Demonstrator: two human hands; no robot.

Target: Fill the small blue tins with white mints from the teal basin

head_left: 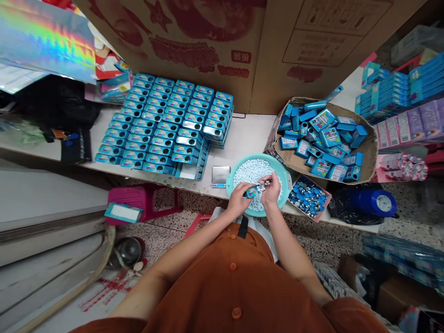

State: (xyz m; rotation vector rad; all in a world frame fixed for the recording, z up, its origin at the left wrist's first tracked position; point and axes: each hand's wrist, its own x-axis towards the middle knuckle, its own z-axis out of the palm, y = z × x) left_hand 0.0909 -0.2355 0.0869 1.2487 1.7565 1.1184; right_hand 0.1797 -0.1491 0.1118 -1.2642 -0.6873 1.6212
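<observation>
A light green basin (287, 185) full of small pale candies (251, 169) stands at the table's front edge. Over it, my left hand (239, 200) grips a small blue tin (251, 192). Close beside the tin, my right hand (271, 189) is curled around several pale candies (261, 187), its fingertips near the tin's edge. A small scale (221, 175) lies left of the basin. Rows of blue tins (152, 125) cover the table farther left.
A cut-down cardboard box (369, 152) of loose blue tins stands right of the basin. In front of it sits a tray of blue and silver caps (310, 196). Large cartons (215, 55) rise behind the table. A pink stool (149, 203) is at lower left.
</observation>
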